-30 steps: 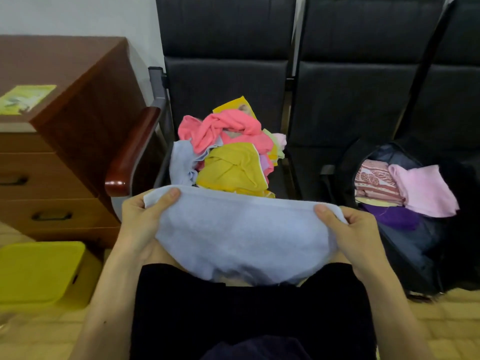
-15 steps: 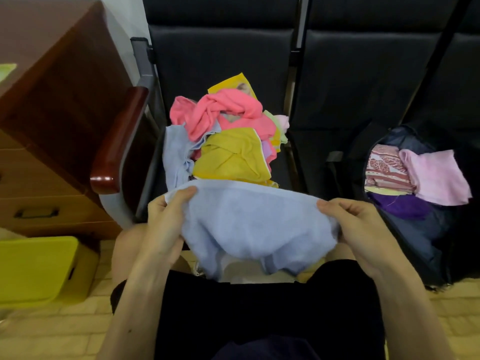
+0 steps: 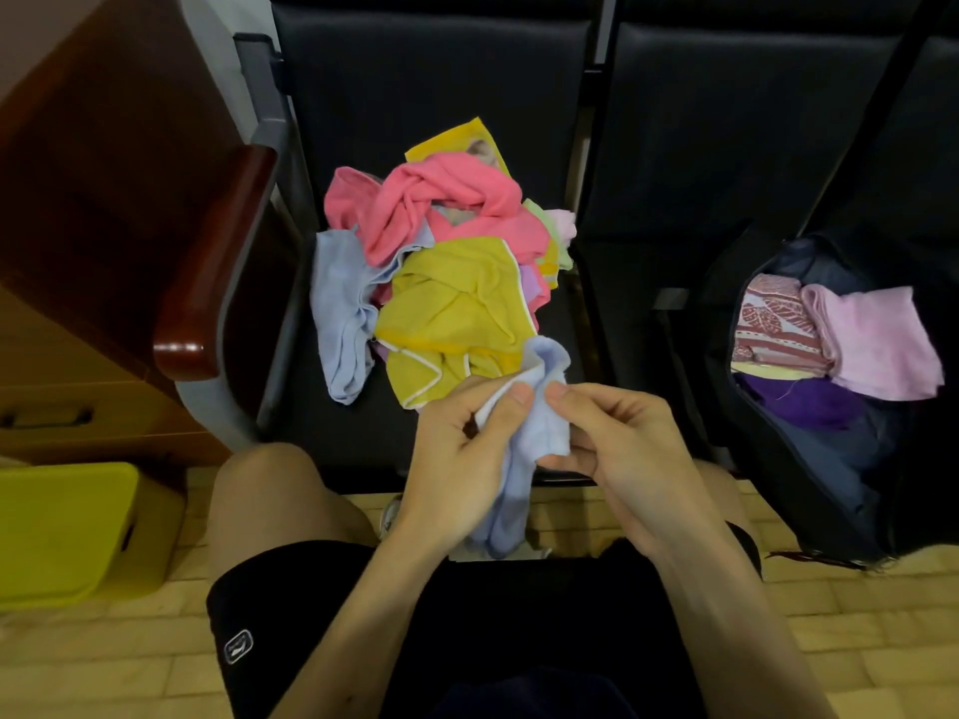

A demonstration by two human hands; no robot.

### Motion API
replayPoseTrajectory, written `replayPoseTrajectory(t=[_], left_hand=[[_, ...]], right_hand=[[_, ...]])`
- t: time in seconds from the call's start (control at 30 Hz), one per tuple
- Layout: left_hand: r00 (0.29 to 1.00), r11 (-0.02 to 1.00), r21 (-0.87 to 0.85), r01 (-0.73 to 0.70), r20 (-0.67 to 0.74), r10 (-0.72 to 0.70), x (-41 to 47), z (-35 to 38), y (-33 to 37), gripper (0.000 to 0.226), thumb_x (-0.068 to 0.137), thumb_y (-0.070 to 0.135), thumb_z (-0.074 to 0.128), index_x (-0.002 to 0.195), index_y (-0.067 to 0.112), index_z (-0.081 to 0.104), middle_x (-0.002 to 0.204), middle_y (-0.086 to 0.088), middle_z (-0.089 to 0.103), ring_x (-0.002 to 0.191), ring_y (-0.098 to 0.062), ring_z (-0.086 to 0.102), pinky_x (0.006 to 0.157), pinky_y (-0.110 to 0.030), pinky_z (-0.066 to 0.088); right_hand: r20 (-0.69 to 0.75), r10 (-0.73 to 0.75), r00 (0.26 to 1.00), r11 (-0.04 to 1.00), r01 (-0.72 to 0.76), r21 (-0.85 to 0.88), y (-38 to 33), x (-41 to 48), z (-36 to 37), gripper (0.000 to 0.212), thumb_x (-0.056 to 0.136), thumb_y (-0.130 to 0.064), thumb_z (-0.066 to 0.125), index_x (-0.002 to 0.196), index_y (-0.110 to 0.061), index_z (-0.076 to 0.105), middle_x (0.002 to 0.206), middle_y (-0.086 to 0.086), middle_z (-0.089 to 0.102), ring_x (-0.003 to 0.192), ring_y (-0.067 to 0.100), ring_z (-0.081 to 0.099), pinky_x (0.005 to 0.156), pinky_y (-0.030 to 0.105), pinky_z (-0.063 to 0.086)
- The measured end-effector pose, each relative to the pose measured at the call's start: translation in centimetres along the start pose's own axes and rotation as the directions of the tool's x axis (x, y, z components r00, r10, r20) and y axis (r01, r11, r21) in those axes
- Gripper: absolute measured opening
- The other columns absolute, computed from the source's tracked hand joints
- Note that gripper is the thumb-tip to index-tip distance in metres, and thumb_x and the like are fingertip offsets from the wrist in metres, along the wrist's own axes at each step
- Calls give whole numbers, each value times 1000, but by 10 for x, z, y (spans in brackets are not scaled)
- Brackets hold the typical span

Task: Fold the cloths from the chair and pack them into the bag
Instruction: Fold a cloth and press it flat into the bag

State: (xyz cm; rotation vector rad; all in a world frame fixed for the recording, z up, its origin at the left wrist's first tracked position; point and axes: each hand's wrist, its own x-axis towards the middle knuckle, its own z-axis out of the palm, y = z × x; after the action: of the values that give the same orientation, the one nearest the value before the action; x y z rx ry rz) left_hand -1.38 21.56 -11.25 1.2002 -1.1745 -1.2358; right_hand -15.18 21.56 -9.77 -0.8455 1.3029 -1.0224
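Observation:
A light blue cloth [image 3: 539, 422] hangs folded in half between my two hands, in front of the black chair [image 3: 430, 96]. My left hand [image 3: 456, 459] pinches its upper edge with thumb and fingers. My right hand [image 3: 622, 448] holds the same top edge right beside it, thumb tips nearly touching. On the chair seat lies a pile of loose cloths: pink [image 3: 441, 199], yellow [image 3: 456, 303] and another light blue one [image 3: 342, 313]. The dark bag [image 3: 809, 485] stands open at the right with folded cloths inside, a pink one [image 3: 877, 339] on top.
A wooden armrest [image 3: 218, 267] borders the chair on the left, with a brown drawer cabinet [image 3: 93, 189] beyond it. A yellow box [image 3: 67, 531] sits on the tiled floor at lower left. A second black chair [image 3: 726, 121] stands behind the bag.
My hands have come together from wide apart, folding the spread light blue cloth in half so it now hangs narrow. The view has tilted down.

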Motion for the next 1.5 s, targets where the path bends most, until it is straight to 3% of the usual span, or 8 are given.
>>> replayPoseTrajectory(t=[0.23,0.33,0.57,0.83,0.93,1.03,1.27,1.5], left_hand=[[985,987,130,-93,155,72,2,-9,-16,48,82,42,69,120,14,71,95,-11,64,89,-15,62,75,-22,49],[980,983,157,-101,184,71,2,-9,-18,53,73,27,85,123,16,68,100,-4,62,92,-3,61,80,-16,48],[977,957,215,-196,128,171,10,-19,-27,28,95,38,52,120,41,65,96,9,63,93,-9,62,80,-23,49],[928,965,192,-181,357,103,35,-35,8,39,101,27,43,77,42,69,66,24,57,67,7,50,66,-10,36],[857,967,172,-186,510,74,45,-42,28,39,103,27,41,80,34,72,69,20,59,70,6,50,68,-13,37],[804,945,204,-255,588,90,56,-54,43,36,101,31,43,103,10,73,87,-10,67,84,-10,58,78,-23,44],[881,858,405,-317,460,108,80,-97,42,90,82,75,56,94,-15,60,75,-21,60,68,-50,59,69,-67,47],[920,917,262,-300,332,207,68,-86,37,40,87,42,68,83,2,73,75,-26,61,69,-43,54,67,-51,47]], right_hand=[[-33,-15,999,999,13,-49,0,-2,4,20,93,-16,65,95,0,76,85,13,76,84,24,75,80,36,60],[-17,-9,1000,998,8,-69,-2,0,5,22,93,-19,65,91,-1,77,87,17,76,88,29,74,84,40,59],[135,13,991,996,-1,-88,-2,-2,3,19,96,-14,59,105,-9,75,96,5,77,96,12,72,82,30,60],[-84,15,996,994,-23,-103,29,30,-28,31,83,-10,77,112,-10,64,97,0,74,94,17,70,73,25,55],[98,-31,995,982,49,-183,21,39,-36,57,82,-10,77,131,-27,53,113,-13,69,103,-2,65,76,13,52],[326,-47,944,938,154,-309,-2,40,-38,25,88,-16,69,113,-16,69,101,-6,73,94,6,67,80,19,50],[251,-392,885,855,451,-257,-69,16,-41,21,83,-27,62,96,-14,73,89,0,77,80,13,74,66,20,57],[180,-416,892,836,452,-310,-60,15,-40,30,89,-33,53,92,-10,73,90,9,73,78,18,70,65,24,55]])
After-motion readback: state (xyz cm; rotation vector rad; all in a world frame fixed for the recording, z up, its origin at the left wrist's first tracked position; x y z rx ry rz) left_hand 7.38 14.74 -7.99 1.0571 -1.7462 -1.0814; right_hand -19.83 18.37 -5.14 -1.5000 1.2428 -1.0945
